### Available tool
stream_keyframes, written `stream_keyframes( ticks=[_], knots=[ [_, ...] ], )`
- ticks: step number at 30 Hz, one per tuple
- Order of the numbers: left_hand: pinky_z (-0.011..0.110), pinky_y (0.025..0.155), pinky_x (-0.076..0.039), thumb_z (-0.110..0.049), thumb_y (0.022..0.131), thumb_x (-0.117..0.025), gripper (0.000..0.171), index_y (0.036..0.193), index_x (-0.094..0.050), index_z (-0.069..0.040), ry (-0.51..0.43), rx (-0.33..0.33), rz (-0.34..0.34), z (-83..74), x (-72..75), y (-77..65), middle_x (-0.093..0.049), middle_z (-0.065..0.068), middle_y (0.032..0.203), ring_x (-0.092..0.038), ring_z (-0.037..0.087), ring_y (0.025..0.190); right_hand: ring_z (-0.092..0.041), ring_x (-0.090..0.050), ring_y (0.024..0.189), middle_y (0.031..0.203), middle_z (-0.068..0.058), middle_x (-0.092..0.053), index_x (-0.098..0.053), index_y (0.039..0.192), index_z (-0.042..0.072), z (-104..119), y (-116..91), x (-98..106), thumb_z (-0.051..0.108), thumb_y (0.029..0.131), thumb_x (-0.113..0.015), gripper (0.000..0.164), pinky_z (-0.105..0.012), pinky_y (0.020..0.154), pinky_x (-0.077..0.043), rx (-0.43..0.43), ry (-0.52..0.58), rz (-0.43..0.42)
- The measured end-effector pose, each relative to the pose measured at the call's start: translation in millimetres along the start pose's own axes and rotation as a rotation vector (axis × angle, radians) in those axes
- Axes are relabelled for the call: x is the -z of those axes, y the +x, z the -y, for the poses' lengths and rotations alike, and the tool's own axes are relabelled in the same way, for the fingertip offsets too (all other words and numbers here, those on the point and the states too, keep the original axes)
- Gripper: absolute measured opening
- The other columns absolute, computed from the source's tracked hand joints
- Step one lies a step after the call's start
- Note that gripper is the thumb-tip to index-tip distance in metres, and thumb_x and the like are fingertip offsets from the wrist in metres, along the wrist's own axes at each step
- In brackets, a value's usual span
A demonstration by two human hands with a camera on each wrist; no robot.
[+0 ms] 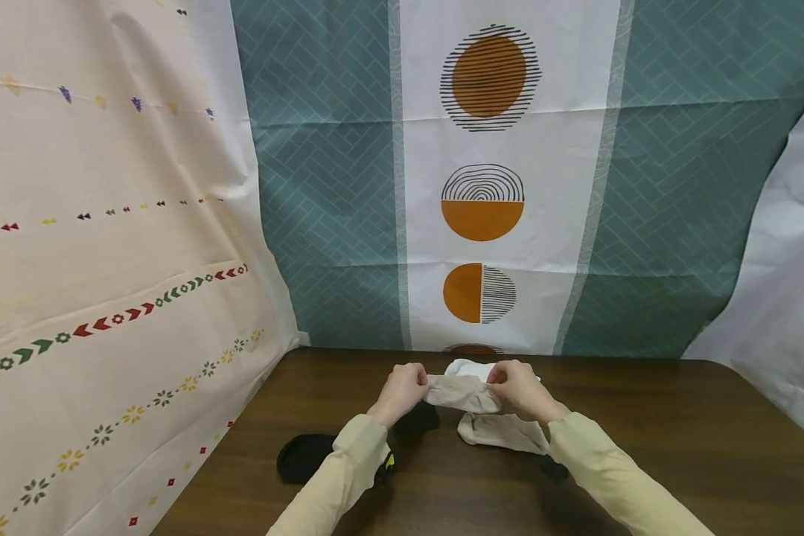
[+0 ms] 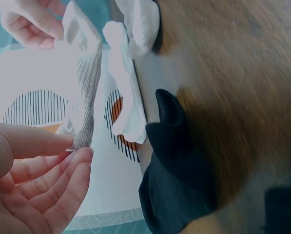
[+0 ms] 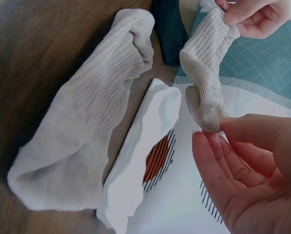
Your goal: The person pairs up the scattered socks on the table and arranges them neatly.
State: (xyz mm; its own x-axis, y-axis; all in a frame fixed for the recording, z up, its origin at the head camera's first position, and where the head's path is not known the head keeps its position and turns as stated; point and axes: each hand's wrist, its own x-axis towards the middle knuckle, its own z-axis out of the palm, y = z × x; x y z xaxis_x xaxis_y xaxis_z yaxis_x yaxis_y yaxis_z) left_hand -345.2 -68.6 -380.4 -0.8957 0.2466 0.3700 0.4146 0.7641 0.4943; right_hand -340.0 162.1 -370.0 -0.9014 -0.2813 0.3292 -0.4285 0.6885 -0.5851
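Observation:
A beige ribbed sock (image 1: 458,393) is stretched between both hands above the table. My left hand (image 1: 402,388) pinches one end, thumb against fingertips, as the left wrist view shows. The opposite end is pinched by my right hand (image 1: 519,385). Just behind the held sock lies a white sock (image 1: 467,367), partly covered by it in the head view. A second beige sock (image 3: 82,122) lies flat nearer me, below the right hand. Close to the left hand is a black sock (image 2: 177,165), its upper part folded over.
On the left of the brown table (image 1: 677,447) lies a black item (image 1: 304,458), partly behind the left sleeve. A black piece with a yellow mark (image 1: 388,463) shows beside that sleeve. Near the right sleeve is a small dark item (image 1: 552,467). Patterned cloths hang behind and at left.

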Motion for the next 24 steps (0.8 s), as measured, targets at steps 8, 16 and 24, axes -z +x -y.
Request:
stream_keyframes(
  ticks=[8,16,24],
  knots=[
    [0.026,0.049,-0.04,-0.001,0.076,-0.062,0.01,0.07,-0.056,-0.006,0.008,-0.031,0.018,-8.2,-6.7,-1.6,-0.05,-0.001,0.063,-0.046,0.014,0.052,-0.013,-0.05,0.06,0.064,0.002,-0.056,-0.061,0.072,0.003,-10.0,-8.9,5.1,-0.004,0.073,-0.065,0.008,-0.029,0.056,-0.043,0.012,-0.025,0.012],
    [0.024,0.048,-0.039,-0.002,0.077,-0.062,0.013,0.07,-0.055,-0.008,0.013,-0.048,0.044,-15.2,-13.0,-5.2,-0.049,-0.003,0.062,-0.045,0.012,0.051,-0.013,-0.05,0.059,0.065,0.001,-0.056,-0.061,0.072,0.004,-12.2,-17.3,9.7,-0.004,0.074,-0.065,0.009,-0.03,0.054,-0.043,-0.001,-0.042,0.02],
    [0.023,0.047,-0.038,-0.001,0.077,-0.061,0.013,0.068,-0.055,-0.008,0.01,-0.088,0.051,-24.4,-17.9,-10.0,-0.048,-0.005,0.061,-0.043,0.009,0.05,-0.014,-0.05,0.061,0.068,-0.001,-0.056,-0.06,0.074,0.001,-15.9,-29.4,15.7,-0.006,0.073,-0.063,0.008,-0.029,0.052,-0.043,0.005,-0.006,0.03]
  ],
)
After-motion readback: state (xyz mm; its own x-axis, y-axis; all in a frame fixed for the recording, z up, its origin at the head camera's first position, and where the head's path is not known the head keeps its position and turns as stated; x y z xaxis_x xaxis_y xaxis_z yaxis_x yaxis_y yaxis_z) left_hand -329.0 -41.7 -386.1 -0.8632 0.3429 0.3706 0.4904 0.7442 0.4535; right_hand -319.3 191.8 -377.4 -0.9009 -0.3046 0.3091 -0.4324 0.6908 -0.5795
